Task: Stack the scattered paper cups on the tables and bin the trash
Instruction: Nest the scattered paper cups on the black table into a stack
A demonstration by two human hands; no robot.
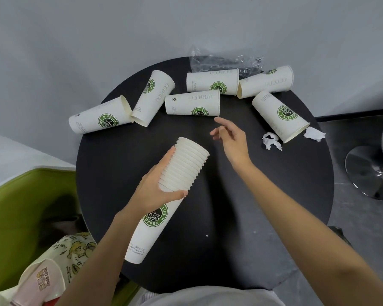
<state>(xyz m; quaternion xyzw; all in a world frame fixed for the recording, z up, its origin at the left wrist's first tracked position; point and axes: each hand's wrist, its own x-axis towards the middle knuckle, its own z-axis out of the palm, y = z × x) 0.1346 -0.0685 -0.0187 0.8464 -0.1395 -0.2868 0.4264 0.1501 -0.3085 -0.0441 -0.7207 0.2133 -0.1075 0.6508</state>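
My left hand (158, 191) grips a tall stack of nested white paper cups (181, 168) with a green coffee logo, tilted above the round black table (274, 206). My right hand (232, 140) hovers open over the table's middle, fingers spread, just below a lying cup (192, 103). Several more single cups lie on their sides along the far edge, among them a far-left cup (100, 118), a slanted cup (153, 97), a back cup (212, 81) and a right-hand cup (279, 115). Two crumpled white paper scraps (271, 141) (314, 134) lie at the right. A clear plastic wrapper (221, 61) sits at the back.
A green chair (27, 206) stands at the left with a patterned cloth bag (60, 261) on it. A chrome stool base (369, 173) sits on the grey floor at the right. A grey wall runs behind the table.
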